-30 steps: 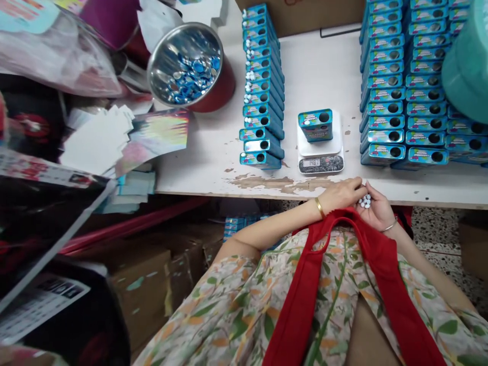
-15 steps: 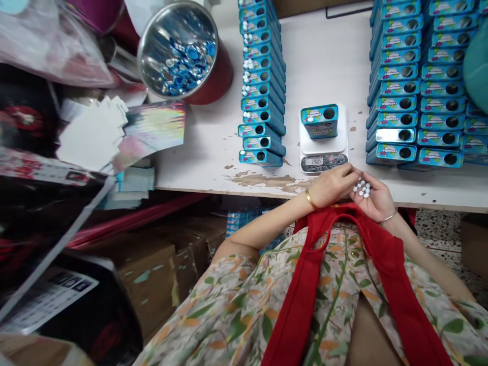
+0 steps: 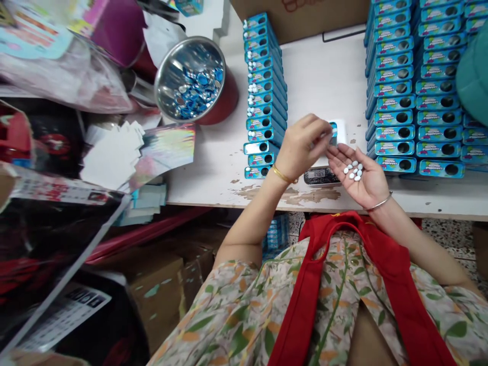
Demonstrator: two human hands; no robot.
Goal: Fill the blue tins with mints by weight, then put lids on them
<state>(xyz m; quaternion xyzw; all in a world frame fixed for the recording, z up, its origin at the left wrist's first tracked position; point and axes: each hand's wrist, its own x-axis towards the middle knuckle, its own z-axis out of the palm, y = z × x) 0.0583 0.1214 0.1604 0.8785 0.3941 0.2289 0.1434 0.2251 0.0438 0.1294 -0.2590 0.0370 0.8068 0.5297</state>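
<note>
My right hand [image 3: 360, 178] is palm up and cupped, with several small white candies [image 3: 356, 166] lying on it. My left hand [image 3: 305, 142] is raised beside it, fingers pinched over a blue tin [image 3: 334, 133] on the white digital scale [image 3: 342, 133]. Whatever the pinched fingertips hold is too small to make out. Most of the tin is hidden behind the left hand. The scale's dark display panel [image 3: 322, 176] shows partly below the hands, reading about 148.4.
To the left runs a row of blue tins [image 3: 263, 123], several with white candies on top. More rows of open tins [image 3: 394, 119] stand to the right. A metal bowl [image 3: 168, 71] holds blue caps. A teal round container [image 3: 473, 76] and stacked cards [image 3: 110, 152] flank the table.
My left hand has left the right palm and moved up and left to the tin on the scale. My right hand has risen slightly and opened flatter. The view has shifted a little.
</note>
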